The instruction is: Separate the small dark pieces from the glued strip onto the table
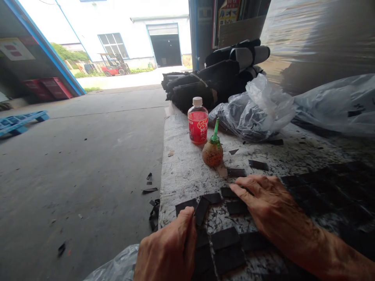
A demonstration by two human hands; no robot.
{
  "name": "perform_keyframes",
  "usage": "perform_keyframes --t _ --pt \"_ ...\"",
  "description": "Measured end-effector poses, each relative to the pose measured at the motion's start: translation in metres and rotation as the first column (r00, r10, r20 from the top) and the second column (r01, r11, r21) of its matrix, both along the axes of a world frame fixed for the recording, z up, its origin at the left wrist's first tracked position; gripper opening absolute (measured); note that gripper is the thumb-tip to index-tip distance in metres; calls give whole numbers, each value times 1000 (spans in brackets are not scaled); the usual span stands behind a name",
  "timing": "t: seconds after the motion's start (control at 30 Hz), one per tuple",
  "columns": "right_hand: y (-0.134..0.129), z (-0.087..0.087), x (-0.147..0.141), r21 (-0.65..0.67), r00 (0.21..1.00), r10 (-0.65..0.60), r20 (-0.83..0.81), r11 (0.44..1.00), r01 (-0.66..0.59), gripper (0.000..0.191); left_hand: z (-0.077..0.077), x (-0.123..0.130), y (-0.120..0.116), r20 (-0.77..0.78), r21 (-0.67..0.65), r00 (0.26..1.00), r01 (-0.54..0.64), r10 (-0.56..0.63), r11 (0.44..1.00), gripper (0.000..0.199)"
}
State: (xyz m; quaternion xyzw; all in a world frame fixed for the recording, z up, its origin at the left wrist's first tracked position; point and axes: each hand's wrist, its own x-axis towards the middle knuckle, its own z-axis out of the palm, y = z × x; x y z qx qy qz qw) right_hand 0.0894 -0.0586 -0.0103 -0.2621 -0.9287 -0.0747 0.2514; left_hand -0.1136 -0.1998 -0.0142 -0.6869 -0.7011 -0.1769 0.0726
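Note:
Near the table's front left, my left hand (168,248) is closed, thumb and forefinger pinching a small black strip (202,210) that slants up to the right. My right hand (271,205) rests low over the table, its fingertips on a black piece (230,192); whether it grips the piece is hard to tell. Between and below the hands lie more black rectangles (225,238) in rough rows. Beyond the fingers stands a round brown container with a green spout (213,153), beside a red-labelled bottle (198,125).
The pale table (175,168) carries black scraps, clear plastic bags (258,109) and a stack of black rolls (199,84). Many black pieces (331,187) cover its right side. A plastic bag (117,267) hangs at lower left. Outside stands a red forklift (113,66).

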Motion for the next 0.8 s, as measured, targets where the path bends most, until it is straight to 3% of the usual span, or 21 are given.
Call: perform_keyframes --t 0.1,0.27,0.43,0.5,0.6,0.8 --pt "-7 -6 -2 -29 992 119 -29 992 -120 39 1 1 3 15 26 1000 22 -22 999 23" --pt "-14 -16 -6 -33 967 227 116 974 -225 39 2 2 4 -2 42 997 77 -77 996 21" --pt "-2 -1 -3 -195 962 254 105 953 -230 40 3 0 3 -34 55 994 104 -103 993 22" --pt "7 7 3 -254 977 212 19 946 -200 45 3 -1 3 -49 66 991 125 -122 990 23" --pt "19 12 15 -213 993 72 -97 973 -91 45 3 -2 3 -80 94 987 149 -142 984 23" --pt "19 -1 26 -154 997 21 -74 988 -33 43 0 -4 7 -118 107 981 169 -156 980 24"
